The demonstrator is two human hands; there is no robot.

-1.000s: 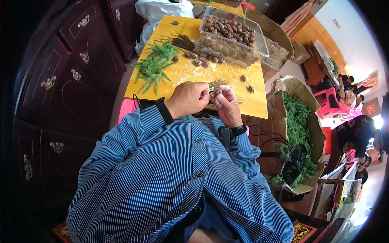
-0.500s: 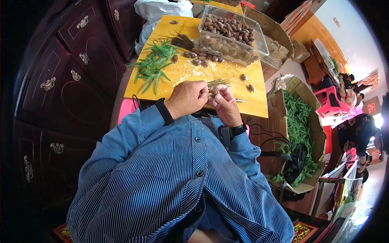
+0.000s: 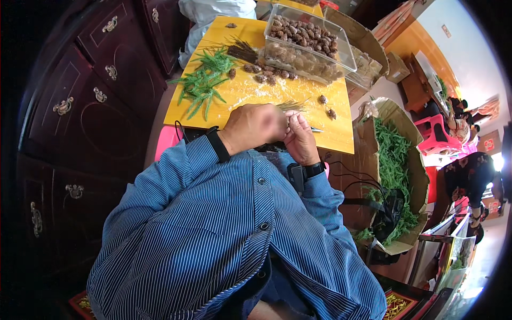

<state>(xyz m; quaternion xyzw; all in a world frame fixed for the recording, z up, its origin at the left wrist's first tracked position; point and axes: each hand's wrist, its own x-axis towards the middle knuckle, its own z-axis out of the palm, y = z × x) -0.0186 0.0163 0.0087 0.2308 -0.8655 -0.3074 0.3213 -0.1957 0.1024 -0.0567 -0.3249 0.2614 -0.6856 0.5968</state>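
Over the near edge of the yellow table (image 3: pixel 333 140), my two hands meet. My left hand (image 3: pixel 253 125) is curled closed, its fingertips hidden and its knuckles blurred; what it grips cannot be made out. Against it, my right hand (image 3: pixel 302 140) pinches with thumb and fingers at the pine cone seen there a moment earlier, now almost wholly covered. Just beyond the fingers lies a bundle of thin wire-like stems (image 3: pixel 292 105). A pointed metal tool (image 3: pixel 317 129) shows beside my right hand. Two loose pine cones (image 3: pixel 331 114) rest farther right.
A clear plastic box (image 3: pixel 306 63) of pine cones stands at the back, more cones before it. Green artificial sprigs (image 3: pixel 205 80) and dark thin stems (image 3: pixel 242 50) lie left. A cardboard box (image 3: pixel 421 176) of greenery stands right; dark drawers (image 3: pixel 69 106) left. People are farther right.
My left hand has turned and shifted slightly right across the pine cone, covering it. The right fingers have drawn up into a tighter pinch. The view has shifted slightly.
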